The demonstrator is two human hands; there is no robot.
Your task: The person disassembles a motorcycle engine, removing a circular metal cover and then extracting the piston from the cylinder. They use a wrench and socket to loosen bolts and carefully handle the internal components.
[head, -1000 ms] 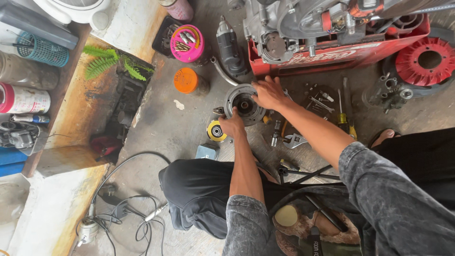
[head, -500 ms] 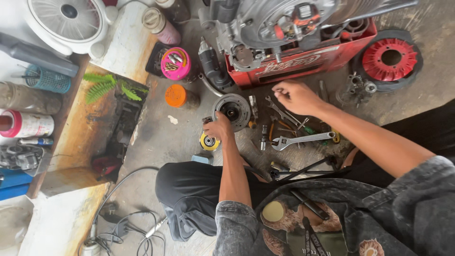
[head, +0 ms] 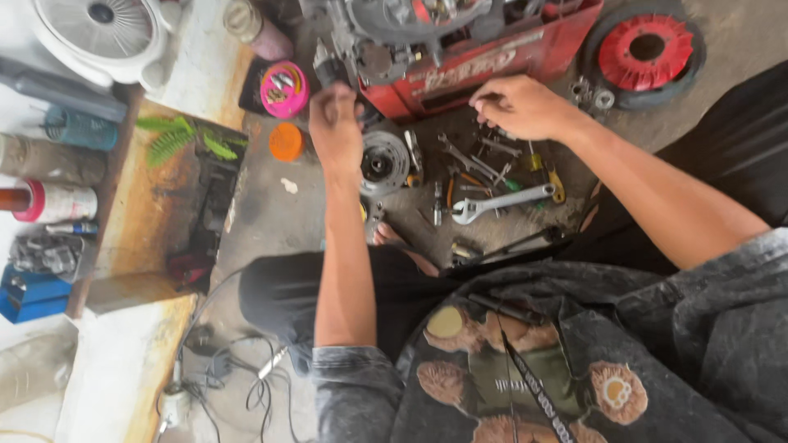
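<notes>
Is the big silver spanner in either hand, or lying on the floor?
On the floor. The silver spanner lies flat among smaller tools, below the right hand; the left hand is up by the red machine.

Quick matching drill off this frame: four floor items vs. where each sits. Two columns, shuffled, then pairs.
Things:
1. orange lid
2. open-end wrench
3. red ring part
4. round metal part

Places:
A. top right, by the red machine base
B. just under the left hand
C. left of the left hand, below the pink container
D. below the right hand, among loose tools

Pairs: 1-C, 2-D, 3-A, 4-B
</notes>
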